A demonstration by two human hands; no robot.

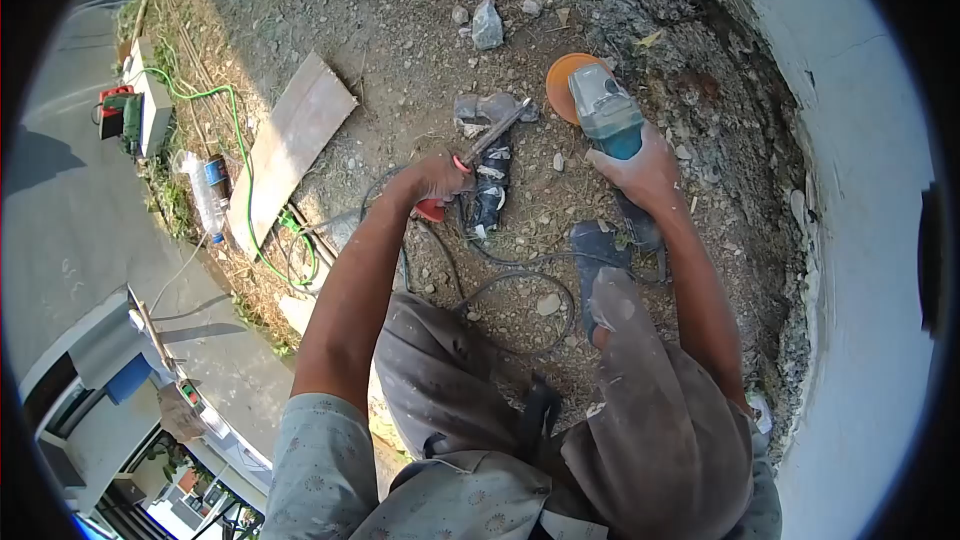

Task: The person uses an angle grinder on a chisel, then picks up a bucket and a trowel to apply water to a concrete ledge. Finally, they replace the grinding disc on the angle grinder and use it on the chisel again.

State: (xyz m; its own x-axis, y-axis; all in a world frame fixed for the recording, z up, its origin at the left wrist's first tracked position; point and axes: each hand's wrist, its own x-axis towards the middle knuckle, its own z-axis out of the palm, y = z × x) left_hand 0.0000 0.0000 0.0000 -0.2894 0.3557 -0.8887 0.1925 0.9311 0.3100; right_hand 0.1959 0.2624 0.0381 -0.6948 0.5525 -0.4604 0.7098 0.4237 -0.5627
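My left hand is closed around a red-handled tool with a long, narrow grey metal end pointing up and right. I cannot make out its exact kind. Under that tool, a dark power tool with a grey head lies on the stony ground. My right hand grips an angle grinder by its teal body, the fingers partly hidden beneath it. The grinder's orange disc faces the far side, above the dirt.
Black cord loops between my feet. A pale board, a green cable and bottles lie to the left. A loose rock sits ahead. A white wall borders the right, with rough stone at its base.
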